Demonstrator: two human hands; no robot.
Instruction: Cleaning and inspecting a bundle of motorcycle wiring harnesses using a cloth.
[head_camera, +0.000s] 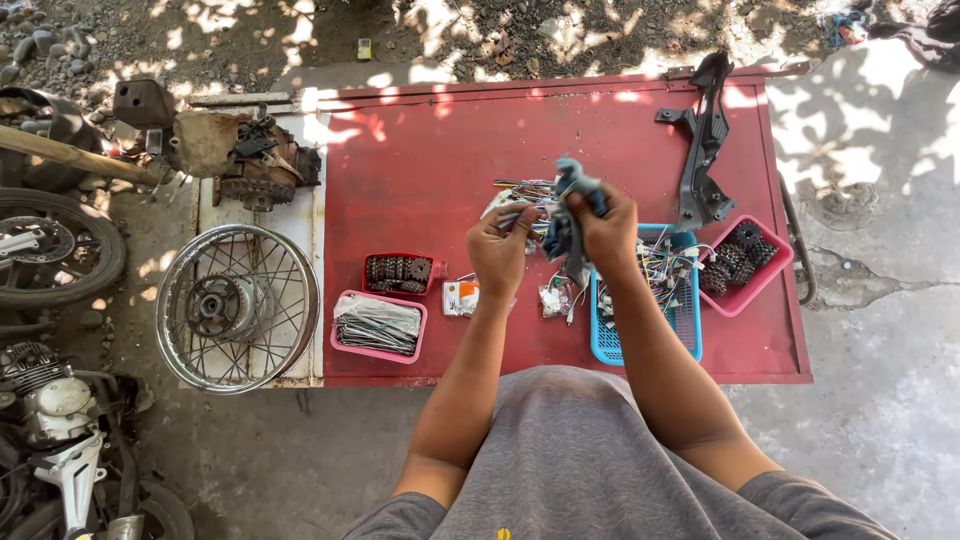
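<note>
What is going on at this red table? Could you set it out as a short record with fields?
Setting: outdoors, red table on dappled concrete
Left hand: fingers pinch a bundle of coloured wires
Right hand: fingers grip a grey-blue part joined to the wires
Blue basket: more wiring, below the right hand
Pink trays: sprockets at right, chain pieces and spokes at left
Black bracket: lying at the table's far right
Beside table: spoked wheel, engine parts

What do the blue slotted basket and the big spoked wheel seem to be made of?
The blue slotted basket looks like moulded plastic: even matte colour, thin lattice walls. The big spoked wheel looks like bare metal, perhaps chromed steel: its rim and thin spokes shine silver in the sun.
</note>
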